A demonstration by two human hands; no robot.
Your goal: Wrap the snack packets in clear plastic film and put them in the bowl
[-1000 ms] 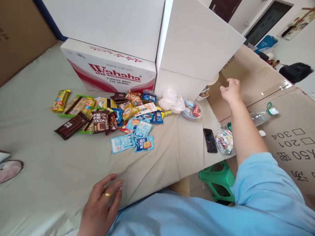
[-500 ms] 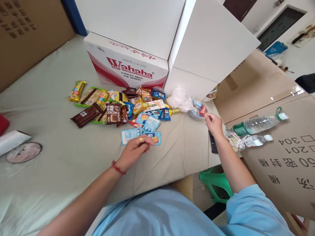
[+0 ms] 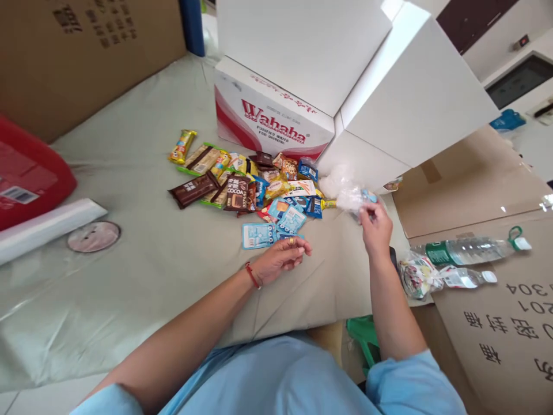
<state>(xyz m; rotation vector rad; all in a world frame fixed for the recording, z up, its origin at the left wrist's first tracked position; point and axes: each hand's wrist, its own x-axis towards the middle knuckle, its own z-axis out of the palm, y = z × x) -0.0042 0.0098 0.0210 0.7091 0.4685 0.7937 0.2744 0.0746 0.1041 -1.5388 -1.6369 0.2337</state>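
My right hand (image 3: 375, 229) is closed in a pinch on a clear plastic bag (image 3: 351, 199) with something blue inside, beside the snack pile. My left hand (image 3: 281, 257), with a ring and a red bracelet, hovers at the pile's front edge. Its fingers are loosely bent and apart, and nothing shows in them. Just behind it lie several light-blue packets (image 3: 258, 235), partly covered by the hand. Further back are a brown cocoa packet (image 3: 237, 192), a dark brown bar (image 3: 194, 189), a white packet (image 3: 301, 188) and a yellow wrapper (image 3: 182, 146).
A Wahaha water carton (image 3: 272, 118) and white boxes (image 3: 415, 98) stand behind the pile. To the right, two water bottles (image 3: 470, 252) lie by a cardboard box (image 3: 488, 305). A red container (image 3: 30, 173) and a white roll (image 3: 52, 227) are on the left.
The view has turned left, so the things sit further right. My right hand has come nearer the snack pile with the bag, and the round, red-labelled pack is now mostly hidden.
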